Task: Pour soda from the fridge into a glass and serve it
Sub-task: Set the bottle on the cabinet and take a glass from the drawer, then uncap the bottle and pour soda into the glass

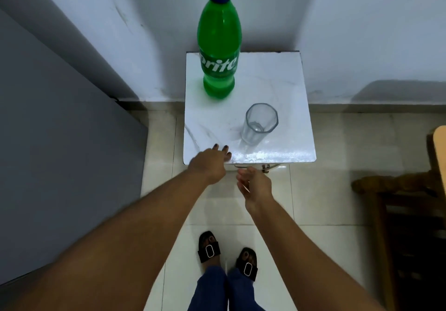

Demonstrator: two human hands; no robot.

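Note:
A green soda bottle (219, 45) with a blue cap stands upright at the back left of a small white marble-top table (277, 88). An empty clear glass (259, 123) stands upright nearer the table's front, to the right of the bottle. My left hand (210, 163) reaches over the front left edge of the table, fingers apart, holding nothing. My right hand (254, 185) hovers just below the front edge, fingers loosely curled and empty. Both hands are apart from the bottle and the glass.
A grey fridge side (60, 154) fills the left. White walls form a corner behind the table. A wooden chair (410, 202) stands at the right. The floor is pale tile, with my sandalled feet (226, 255) below.

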